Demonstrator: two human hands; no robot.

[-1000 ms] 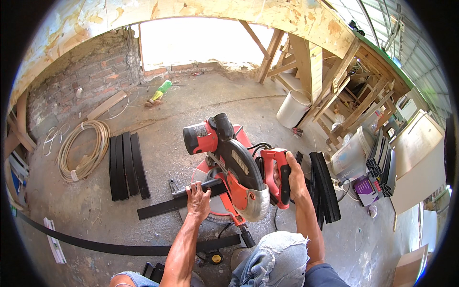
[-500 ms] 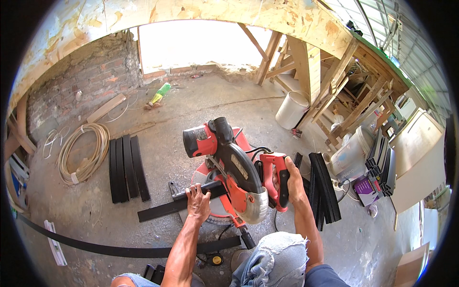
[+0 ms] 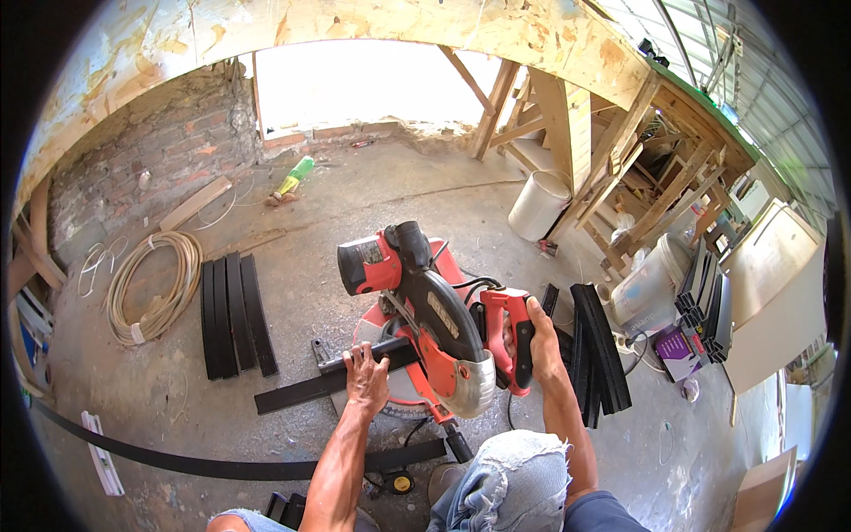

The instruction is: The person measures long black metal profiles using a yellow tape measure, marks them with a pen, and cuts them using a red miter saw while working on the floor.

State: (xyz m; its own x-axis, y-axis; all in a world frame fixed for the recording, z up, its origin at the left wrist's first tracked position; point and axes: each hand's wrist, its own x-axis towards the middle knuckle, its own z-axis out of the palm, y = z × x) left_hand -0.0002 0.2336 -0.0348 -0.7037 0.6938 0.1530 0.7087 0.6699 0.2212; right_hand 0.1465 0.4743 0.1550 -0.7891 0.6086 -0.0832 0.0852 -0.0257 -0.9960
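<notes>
A red and black miter saw (image 3: pixel 441 312) stands on the floor in front of me. My right hand (image 3: pixel 543 344) is closed around its red and black handle (image 3: pixel 510 341), at the right side of the saw head. Across the saw's base lies a black strip (image 3: pixel 297 392), its free end sticking out to the left. My left hand (image 3: pixel 367 378) presses on this strip, with the fingers bent over it and the saw's fence. The strip's right end runs in beside the blade guard, where the saw head hides part of it. Whether the blade turns cannot be made out.
Black strips (image 3: pixel 238 315) lie left of the saw, and more black pieces (image 3: pixel 603 350) lie right. A long black strip (image 3: pixel 239 468) curves across the floor nearby. A coiled hose (image 3: pixel 191 288), a white bucket (image 3: pixel 539 206) and a purple box (image 3: pixel 678 353) stand or lie around.
</notes>
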